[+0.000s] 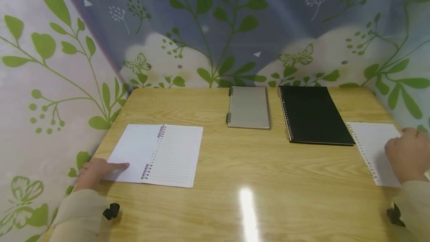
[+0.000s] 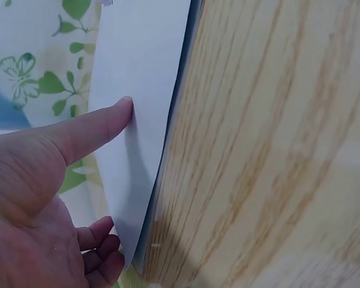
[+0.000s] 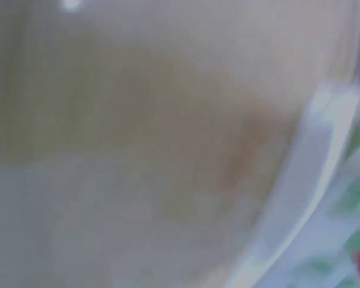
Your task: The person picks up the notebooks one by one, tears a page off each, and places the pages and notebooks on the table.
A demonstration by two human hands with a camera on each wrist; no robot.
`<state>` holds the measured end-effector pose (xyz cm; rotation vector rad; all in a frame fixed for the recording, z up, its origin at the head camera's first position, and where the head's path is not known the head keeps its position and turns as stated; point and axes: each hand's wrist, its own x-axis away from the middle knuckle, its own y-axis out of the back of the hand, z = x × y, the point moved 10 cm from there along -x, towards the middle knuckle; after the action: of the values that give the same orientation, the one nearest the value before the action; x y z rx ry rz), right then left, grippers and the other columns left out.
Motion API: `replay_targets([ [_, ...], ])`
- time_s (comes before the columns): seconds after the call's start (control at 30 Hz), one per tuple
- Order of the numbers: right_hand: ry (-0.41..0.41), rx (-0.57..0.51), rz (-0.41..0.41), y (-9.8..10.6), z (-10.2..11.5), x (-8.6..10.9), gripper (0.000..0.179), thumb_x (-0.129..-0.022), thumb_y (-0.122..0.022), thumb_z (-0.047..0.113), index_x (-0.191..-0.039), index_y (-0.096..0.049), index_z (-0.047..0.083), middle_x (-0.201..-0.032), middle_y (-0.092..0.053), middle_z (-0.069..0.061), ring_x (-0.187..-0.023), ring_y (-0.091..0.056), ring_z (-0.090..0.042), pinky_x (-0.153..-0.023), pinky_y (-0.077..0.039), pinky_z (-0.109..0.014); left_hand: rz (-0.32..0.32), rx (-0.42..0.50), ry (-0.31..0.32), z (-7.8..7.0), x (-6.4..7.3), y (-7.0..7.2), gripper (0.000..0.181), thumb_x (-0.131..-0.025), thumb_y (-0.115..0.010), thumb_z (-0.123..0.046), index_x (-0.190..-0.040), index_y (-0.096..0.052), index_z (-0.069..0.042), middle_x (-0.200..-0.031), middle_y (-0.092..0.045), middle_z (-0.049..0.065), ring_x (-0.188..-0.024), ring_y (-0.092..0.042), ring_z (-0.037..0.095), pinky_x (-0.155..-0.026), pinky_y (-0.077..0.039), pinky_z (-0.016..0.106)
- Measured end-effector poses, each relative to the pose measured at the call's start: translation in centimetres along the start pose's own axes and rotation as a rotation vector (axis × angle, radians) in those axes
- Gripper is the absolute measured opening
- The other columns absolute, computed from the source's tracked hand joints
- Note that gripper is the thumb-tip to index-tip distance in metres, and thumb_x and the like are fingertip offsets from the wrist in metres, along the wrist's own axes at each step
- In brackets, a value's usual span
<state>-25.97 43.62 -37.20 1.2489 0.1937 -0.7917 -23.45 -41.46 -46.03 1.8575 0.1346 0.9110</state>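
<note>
A small spiral notebook [image 1: 174, 156] lies spread on the table at left, with a blank left side and a lined right page. My left hand [image 1: 95, 169] is at its outer left edge. The straight thumb [image 2: 99, 126] rests on the blank side, and the lower fingers curl beside the edge. At the far right, a lined sheet [image 1: 373, 148] has punched holes along its left edge. My right hand [image 1: 408, 152] curls over that sheet's right edge and grips it. The right wrist view is blurred, showing the paper [image 3: 300, 168] bent up with a bit of fingertip.
A grey spiral notebook [image 1: 249, 106] lies closed at the back middle of the wooden table [image 1: 235, 163]. Beside it is a larger black spiral notebook [image 1: 312, 115], whose right corner meets the lined sheet. Leaf-patterned walls [image 1: 208, 29] stand behind and at both sides.
</note>
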Motion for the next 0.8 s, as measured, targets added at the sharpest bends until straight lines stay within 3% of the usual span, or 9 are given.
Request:
replay_targets([
  [0.03,0.152,-0.039,0.035,-0.1,2.8,0.1,0.032,-0.081,-0.038,0.001,-0.101,-0.047,-0.023,-0.102,-0.045,-0.042,-0.095,-0.041,-0.057,-0.08,-0.031,-0.062,0.001,0.003,0.003,0.1,0.1,0.0,0.128,-0.067,-0.063,-0.069,-0.133,-0.006,0.025,-0.126,-0.008,0.053,-0.12,-0.011,0.065,-0.099,-0.019,0.07],
  [0.07,0.22,-0.138,-0.018,0.3,5.4,0.2,0.033,-0.081,-0.04,0.003,-0.103,-0.048,-0.019,-0.104,-0.046,-0.04,-0.096,-0.041,-0.055,-0.082,-0.031,-0.061,0.0,0.004,0.007,0.1,0.1,0.0,0.127,-0.068,-0.063,-0.068,-0.133,-0.006,0.025,-0.126,-0.008,0.053,-0.12,-0.011,0.065,-0.099,-0.018,0.07],
  [0.1,0.305,-0.214,0.004,0.2,8.3,0.7,0.033,-0.081,-0.042,0.003,-0.105,-0.049,-0.017,-0.105,-0.046,-0.037,-0.098,-0.041,-0.054,-0.083,-0.031,-0.06,0.0,0.004,0.008,0.2,0.1,0.0,0.126,-0.069,-0.062,-0.068,-0.133,-0.005,0.025,-0.126,-0.008,0.052,-0.121,-0.011,0.065,-0.099,-0.017,0.07],
  [0.2,0.652,-0.363,0.072,-0.1,18.2,4.4,0.029,-0.078,-0.053,0.0,-0.105,-0.053,-0.012,-0.107,-0.053,-0.03,-0.101,-0.045,-0.047,-0.088,-0.034,-0.055,-0.002,-0.016,-0.011,0.3,0.0,-0.1,0.128,-0.069,-0.058,-0.072,-0.133,-0.005,0.025,-0.126,-0.01,0.052,-0.12,-0.013,0.064,-0.098,-0.018,0.071],
  [0.3,0.904,-0.387,0.365,-1.9,27.4,11.1,0.034,-0.085,-0.058,0.009,-0.116,-0.054,-0.003,-0.121,-0.055,-0.02,-0.113,-0.048,-0.037,-0.098,-0.036,-0.052,-0.003,-0.026,-0.036,0.4,-0.1,-0.1,0.13,-0.069,-0.052,-0.078,-0.133,-0.004,0.026,-0.126,-0.01,0.053,-0.12,-0.014,0.064,-0.096,-0.019,0.071],
  [0.4,1.088,-0.375,0.697,-3.9,34.1,18.8,0.047,-0.092,-0.053,0.027,-0.133,-0.045,0.005,-0.14,-0.043,-0.014,-0.129,-0.039,-0.032,-0.106,-0.031,-0.05,-0.014,-0.053,-0.078,0.2,0.0,0.1,0.126,-0.072,-0.041,-0.08,-0.133,-0.01,0.025,-0.126,-0.013,0.053,-0.118,-0.018,0.063,-0.096,-0.023,0.069],
  [0.5,1.223,-0.363,0.927,-5.3,38.3,24.8,0.055,-0.095,-0.044,0.04,-0.143,-0.032,0.016,-0.151,-0.027,-0.01,-0.139,-0.026,-0.029,-0.11,-0.026,-0.049,-0.041,-0.078,-0.114,-0.4,0.2,0.2,0.115,-0.078,-0.034,-0.077,-0.132,-0.021,0.024,-0.128,-0.019,0.051,-0.116,-0.025,0.061,-0.098,-0.024,0.066],
  [0.6,1.288,-0.322,1.051,-6.2,40.7,28.1,0.058,-0.096,-0.037,0.046,-0.147,-0.023,0.022,-0.155,-0.016,-0.007,-0.142,-0.017,-0.026,-0.112,-0.023,-0.048,-0.061,-0.076,-0.125,-0.9,0.5,0.3,0.106,-0.083,-0.032,-0.07,-0.13,-0.023,0.025,-0.127,-0.021,0.051,-0.117,-0.025,0.061,-0.099,-0.022,0.066],
  [0.8,1.334,-0.232,1.083,-7.0,42.5,30.3,0.056,-0.097,-0.033,0.047,-0.146,-0.026,0.022,-0.155,-0.014,-0.007,-0.143,-0.014,-0.023,-0.112,-0.023,-0.046,-0.062,0.066,-0.038,-0.5,0.8,0.3,0.102,-0.086,-0.036,-0.063,-0.132,-0.017,0.025,-0.127,-0.014,0.052,-0.122,-0.013,0.062,-0.1,-0.018,0.068],
])
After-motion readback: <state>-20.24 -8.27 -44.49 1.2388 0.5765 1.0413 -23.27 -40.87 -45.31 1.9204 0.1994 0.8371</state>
